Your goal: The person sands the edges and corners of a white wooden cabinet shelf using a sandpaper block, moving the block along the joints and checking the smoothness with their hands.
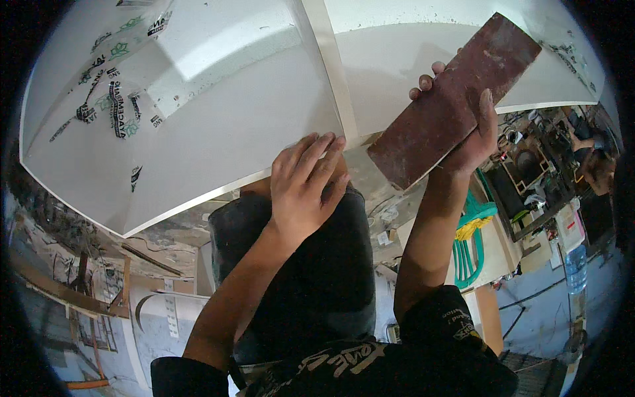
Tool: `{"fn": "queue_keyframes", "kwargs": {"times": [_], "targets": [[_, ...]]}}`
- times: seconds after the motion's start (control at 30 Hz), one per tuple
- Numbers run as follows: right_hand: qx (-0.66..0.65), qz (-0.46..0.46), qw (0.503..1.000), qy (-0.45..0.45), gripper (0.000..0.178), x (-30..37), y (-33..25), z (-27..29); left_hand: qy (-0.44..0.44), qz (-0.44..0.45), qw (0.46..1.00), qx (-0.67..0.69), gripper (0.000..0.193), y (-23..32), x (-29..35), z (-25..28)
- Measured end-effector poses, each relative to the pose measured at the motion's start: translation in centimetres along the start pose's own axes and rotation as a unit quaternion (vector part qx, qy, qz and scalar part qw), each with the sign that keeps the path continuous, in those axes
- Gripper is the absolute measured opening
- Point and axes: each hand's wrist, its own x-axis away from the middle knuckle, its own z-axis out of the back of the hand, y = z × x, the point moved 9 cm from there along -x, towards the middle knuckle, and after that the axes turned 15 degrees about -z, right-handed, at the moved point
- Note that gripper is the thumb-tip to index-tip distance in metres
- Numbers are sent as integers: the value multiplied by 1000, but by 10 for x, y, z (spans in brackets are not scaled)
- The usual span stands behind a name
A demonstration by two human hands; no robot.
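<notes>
Two hands up: right hand grips reddish-brown sanding block (fingers wrapped), left hand flat, fingers released, on white panel near edge

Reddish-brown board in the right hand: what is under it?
Under the reddish-brown board lies the white panel, with the right hand gripping its edges. Whatever part of the panel's surface the board covers cannot be seen.

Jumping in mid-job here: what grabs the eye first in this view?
The reddish-brown block, upper right, clasped in the right hand and laid against the white panel. The left hand rests flat on the panel's near edge at centre. Printed protective film peels at upper left.
</notes>
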Motion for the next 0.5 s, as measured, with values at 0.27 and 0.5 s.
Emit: {"fn": "queue_keyframes", "kwargs": {"times": [0.27, 0.5], "targets": [[-68, 8, 996, -59, 57, -3, 6, 6, -61, -41, 997, -26, 52, 5, -12, -6], [-88, 12, 994, -63, 64, -3, 7, 9, -217, -301, 918, -137, 49, -11, -39, 0]]}}
